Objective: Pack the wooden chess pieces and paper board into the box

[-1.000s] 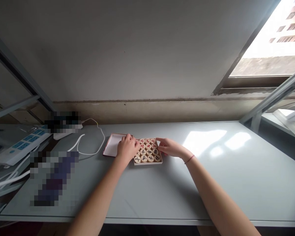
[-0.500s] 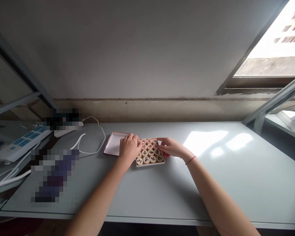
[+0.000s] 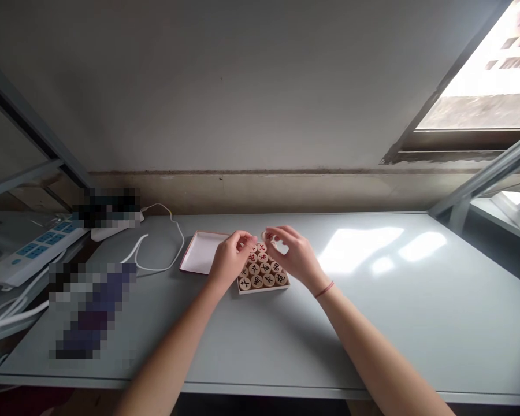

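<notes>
A shallow box (image 3: 264, 290) holds rows of round wooden pieces, the far ones with red characters and the near ones with black. Above its far right part, my right hand (image 3: 297, 254) pinches one round piece (image 3: 267, 236) between thumb and fingertips. My left hand (image 3: 234, 257) is over the box's left edge, fingers curled and thumb and fingertips close together; whatever they may hold is too small to tell. To the left lies a box lid (image 3: 199, 252), white inside, partly behind my left hand.
The grey desk (image 3: 251, 341) meets a wall at the back. At the left are a power strip (image 3: 39, 248), a white cable (image 3: 181, 231) and a blurred-out dark item (image 3: 95, 312). Metal frame bars stand at both sides, with a window at the upper right.
My right hand has moved from the box's right edge up and left, and has lifted a round piece. My left hand has turned, its thumb and fingertips now visible together.
</notes>
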The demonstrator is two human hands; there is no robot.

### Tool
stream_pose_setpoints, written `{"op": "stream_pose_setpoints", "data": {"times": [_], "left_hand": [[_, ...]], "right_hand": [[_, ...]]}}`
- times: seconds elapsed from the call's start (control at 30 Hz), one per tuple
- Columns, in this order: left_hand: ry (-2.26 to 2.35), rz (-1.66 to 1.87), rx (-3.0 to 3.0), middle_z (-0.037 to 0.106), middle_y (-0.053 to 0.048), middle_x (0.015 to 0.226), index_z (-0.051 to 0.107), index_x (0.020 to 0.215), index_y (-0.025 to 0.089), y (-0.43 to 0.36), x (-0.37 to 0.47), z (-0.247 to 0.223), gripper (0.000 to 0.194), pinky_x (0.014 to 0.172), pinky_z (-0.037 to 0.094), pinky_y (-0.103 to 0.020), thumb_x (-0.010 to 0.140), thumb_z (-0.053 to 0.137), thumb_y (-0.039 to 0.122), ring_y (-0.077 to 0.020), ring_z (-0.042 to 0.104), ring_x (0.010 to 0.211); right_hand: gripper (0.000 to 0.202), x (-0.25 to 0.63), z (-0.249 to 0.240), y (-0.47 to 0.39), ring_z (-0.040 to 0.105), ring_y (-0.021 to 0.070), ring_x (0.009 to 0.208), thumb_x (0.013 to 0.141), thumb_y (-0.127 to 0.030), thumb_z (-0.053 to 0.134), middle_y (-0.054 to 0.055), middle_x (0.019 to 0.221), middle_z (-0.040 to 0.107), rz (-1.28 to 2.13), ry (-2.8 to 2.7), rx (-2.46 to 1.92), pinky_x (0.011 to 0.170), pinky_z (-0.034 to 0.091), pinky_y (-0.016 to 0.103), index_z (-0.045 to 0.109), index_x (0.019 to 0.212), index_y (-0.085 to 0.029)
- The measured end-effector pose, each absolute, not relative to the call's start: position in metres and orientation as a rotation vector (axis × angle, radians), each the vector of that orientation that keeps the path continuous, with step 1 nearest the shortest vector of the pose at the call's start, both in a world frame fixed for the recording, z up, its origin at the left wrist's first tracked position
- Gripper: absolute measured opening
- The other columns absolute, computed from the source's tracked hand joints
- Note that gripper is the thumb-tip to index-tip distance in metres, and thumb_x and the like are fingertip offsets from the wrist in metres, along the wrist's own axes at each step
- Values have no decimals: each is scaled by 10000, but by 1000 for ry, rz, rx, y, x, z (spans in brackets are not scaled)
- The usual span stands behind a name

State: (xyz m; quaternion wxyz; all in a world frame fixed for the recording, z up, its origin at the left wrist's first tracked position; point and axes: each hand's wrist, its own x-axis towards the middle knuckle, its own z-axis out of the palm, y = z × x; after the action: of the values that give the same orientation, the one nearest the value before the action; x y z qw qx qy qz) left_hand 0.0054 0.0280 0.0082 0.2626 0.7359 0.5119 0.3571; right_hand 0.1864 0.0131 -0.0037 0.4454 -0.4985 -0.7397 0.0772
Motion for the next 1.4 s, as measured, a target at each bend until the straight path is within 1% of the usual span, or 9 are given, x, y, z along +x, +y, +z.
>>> {"op": "stream_pose_setpoints", "data": {"times": [0.13, 0.3, 0.47, 0.6, 0.7, 0.8, 0.9, 1.23, 1.4], "left_hand": [[1708, 746, 2357, 664, -43, 869, 670, 832, 198, 37, -6, -1, 216, 754, 427, -285, 893, 465, 227, -181, 605, 818], [1868, 490, 2502, 661, -58, 886, 711, 861, 208, 40, -5, -8, 242, 737, 408, -317, 872, 470, 233, -211, 610, 841], [1919, 358, 2537, 654, -81, 895, 724, 867, 197, 34, 4, -4, 313, 732, 389, -344, 899, 424, 278, -236, 606, 862], [1976, 248, 2505, 645, -110, 920, 706, 878, 162, 27, 10, -4, 345, 728, 382, -363, 913, 377, 262, -251, 603, 859], [1997, 245, 2477, 644, -109, 924, 680, 903, 156, 24, 13, -4, 327, 744, 376, -367, 914, 365, 241, -240, 600, 849], [2041, 232, 2462, 642, -114, 901, 679, 857, 150, 24, 14, -5, 359, 766, 365, -376, 924, 334, 223, -242, 595, 853], [2042, 222, 2459, 637, -122, 898, 680, 851, 142, 24, 15, -5, 372, 773, 360, -380, 929, 326, 224, -247, 592, 858], [1998, 262, 2439, 641, -160, 884, 692, 827, 119, 20, 17, -3, 371, 776, 330, -431, 914, 345, 218, -289, 582, 867], [1991, 315, 2411, 646, -132, 916, 648, 910, 137, 20, 16, -5, 301, 763, 345, -394, 916, 359, 218, -252, 591, 845]], "right_hand": [[237, 222, -30, 34, 608, 202, 788, 847, -304, 502, 92, 951, 650, 58, -1648, -1624, 722, 505, 344, 664, 974, -187], [273, 245, -57, 47, 572, 266, 878, 824, -270, 482, 144, 942, 614, -20, -1678, -1947, 813, 454, 401, 665, 984, -145], [377, 227, -52, 40, 545, 263, 911, 823, -300, 493, 131, 987, 598, -42, -1697, -1788, 838, 443, 387, 580, 1157, -148], [321, 208, -42, 32, 549, 257, 931, 853, -295, 473, 122, 994, 625, 68, -1800, -1731, 829, 446, 369, 594, 1116, -157], [247, 200, -36, 28, 565, 236, 889, 880, -254, 421, 94, 880, 658, 156, -1880, -1720, 815, 434, 344, 641, 962, -179], [275, 196, -30, 25, 581, 192, 746, 895, -269, 394, 66, 791, 671, 321, -1863, -1788, 674, 422, 284, 649, 824, -193], [276, 195, -25, 25, 596, 172, 700, 893, -298, 408, 60, 784, 687, 455, -1794, -1860, 577, 380, 249, 660, 842, -196], [254, 196, -32, 26, 618, 188, 667, 868, -323, 449, 59, 753, 704, 443, -1724, -1795, 541, 389, 259, 675, 825, -216], [255, 196, -31, 26, 615, 186, 666, 860, -319, 449, 60, 746, 702, 467, -1711, -1790, 542, 390, 259, 676, 811, -214]]}}
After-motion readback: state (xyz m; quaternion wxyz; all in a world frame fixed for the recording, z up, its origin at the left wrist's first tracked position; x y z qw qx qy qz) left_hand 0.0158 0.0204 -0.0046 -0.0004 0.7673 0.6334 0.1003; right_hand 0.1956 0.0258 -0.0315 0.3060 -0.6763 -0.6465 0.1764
